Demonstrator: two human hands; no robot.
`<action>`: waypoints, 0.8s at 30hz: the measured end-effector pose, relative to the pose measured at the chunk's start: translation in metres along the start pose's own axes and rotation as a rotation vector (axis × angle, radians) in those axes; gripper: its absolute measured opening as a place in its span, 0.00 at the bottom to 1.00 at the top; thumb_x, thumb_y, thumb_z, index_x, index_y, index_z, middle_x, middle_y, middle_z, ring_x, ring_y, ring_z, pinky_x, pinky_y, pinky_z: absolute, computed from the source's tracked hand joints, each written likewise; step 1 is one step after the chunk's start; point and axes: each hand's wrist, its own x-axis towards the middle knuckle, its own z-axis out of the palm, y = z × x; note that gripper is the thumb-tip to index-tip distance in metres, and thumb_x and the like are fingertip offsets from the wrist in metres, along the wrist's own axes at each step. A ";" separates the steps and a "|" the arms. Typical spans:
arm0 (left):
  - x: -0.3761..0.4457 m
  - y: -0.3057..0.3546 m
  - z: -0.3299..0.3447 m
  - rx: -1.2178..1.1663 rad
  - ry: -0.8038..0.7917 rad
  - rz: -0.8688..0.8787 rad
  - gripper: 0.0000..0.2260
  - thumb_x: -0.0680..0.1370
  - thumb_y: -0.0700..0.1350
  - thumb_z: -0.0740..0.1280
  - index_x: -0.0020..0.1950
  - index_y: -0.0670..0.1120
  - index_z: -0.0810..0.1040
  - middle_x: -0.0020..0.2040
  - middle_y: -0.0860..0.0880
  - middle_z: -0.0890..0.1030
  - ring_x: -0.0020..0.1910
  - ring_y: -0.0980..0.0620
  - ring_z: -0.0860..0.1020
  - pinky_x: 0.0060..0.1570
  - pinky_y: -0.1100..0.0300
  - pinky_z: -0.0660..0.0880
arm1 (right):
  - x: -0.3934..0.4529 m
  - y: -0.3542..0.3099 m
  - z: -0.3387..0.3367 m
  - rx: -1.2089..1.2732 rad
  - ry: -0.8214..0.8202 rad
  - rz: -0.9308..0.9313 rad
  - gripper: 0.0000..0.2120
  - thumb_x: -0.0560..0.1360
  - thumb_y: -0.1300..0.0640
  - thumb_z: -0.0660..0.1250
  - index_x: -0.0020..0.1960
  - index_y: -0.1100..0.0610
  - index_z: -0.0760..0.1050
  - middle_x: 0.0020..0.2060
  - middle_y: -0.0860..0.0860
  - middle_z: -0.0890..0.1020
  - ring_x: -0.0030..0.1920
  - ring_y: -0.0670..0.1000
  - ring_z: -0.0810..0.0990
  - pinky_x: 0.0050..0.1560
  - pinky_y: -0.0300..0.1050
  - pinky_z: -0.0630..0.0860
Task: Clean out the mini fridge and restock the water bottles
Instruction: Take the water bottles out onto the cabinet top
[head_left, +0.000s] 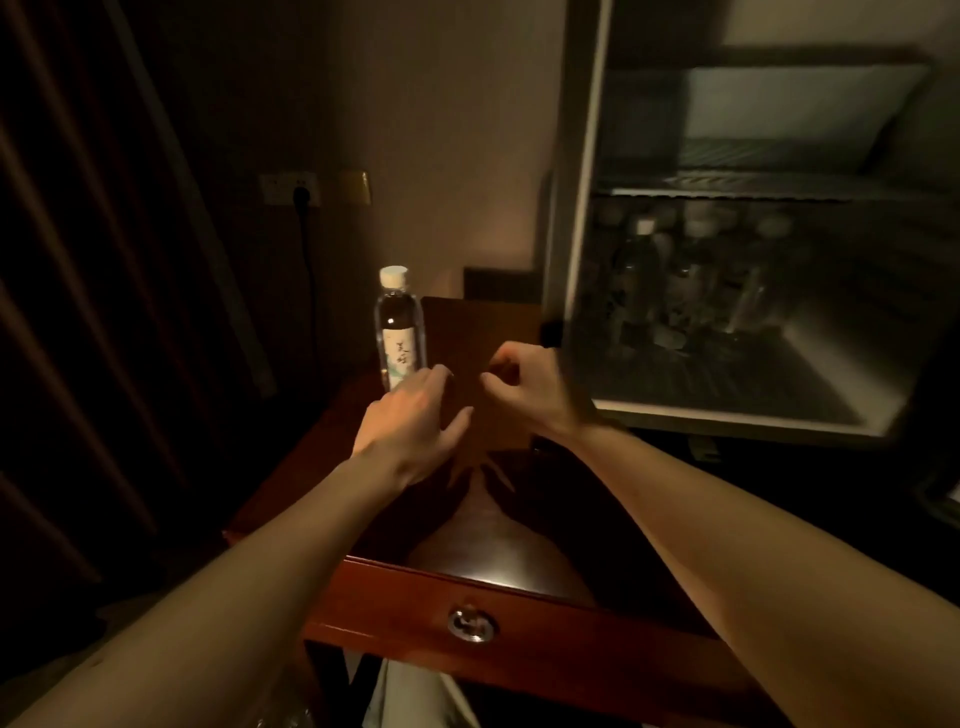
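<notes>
1. Water bottle (400, 327) stood upright on the wooden surface (519, 566), left of centre, cap up, long axis vertical; likely staged there for restocking.
2. Left hand (410, 421) hovered just beside the bottle's base, fingers straight and spread, holding nothing; contact with the bottle could not be told.
3. Right hand (530, 389) was loosely curled, empty, near the fridge edge.
4. Mini fridge (576, 260) stood open at right; blurred bottles (675, 275) stood on its lower shelf.
</notes>
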 end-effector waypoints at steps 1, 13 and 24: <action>0.001 0.015 0.001 -0.002 -0.011 0.048 0.19 0.78 0.60 0.63 0.64 0.52 0.68 0.58 0.51 0.77 0.54 0.51 0.78 0.49 0.49 0.79 | -0.009 0.006 -0.015 -0.002 -0.009 0.023 0.05 0.78 0.54 0.68 0.44 0.53 0.77 0.34 0.46 0.78 0.35 0.42 0.77 0.37 0.38 0.75; 0.068 0.184 0.048 -0.207 -0.054 0.230 0.30 0.79 0.51 0.67 0.76 0.50 0.57 0.67 0.43 0.73 0.55 0.40 0.79 0.50 0.49 0.76 | -0.061 0.127 -0.179 -0.292 0.164 0.451 0.12 0.75 0.48 0.67 0.34 0.49 0.73 0.32 0.42 0.75 0.40 0.48 0.78 0.40 0.42 0.69; 0.163 0.179 0.082 -0.546 0.061 -0.131 0.36 0.68 0.49 0.79 0.69 0.43 0.63 0.61 0.41 0.76 0.53 0.45 0.76 0.53 0.48 0.76 | -0.036 0.168 -0.190 -0.088 0.289 0.388 0.20 0.73 0.50 0.73 0.62 0.51 0.72 0.50 0.47 0.81 0.50 0.49 0.81 0.50 0.44 0.77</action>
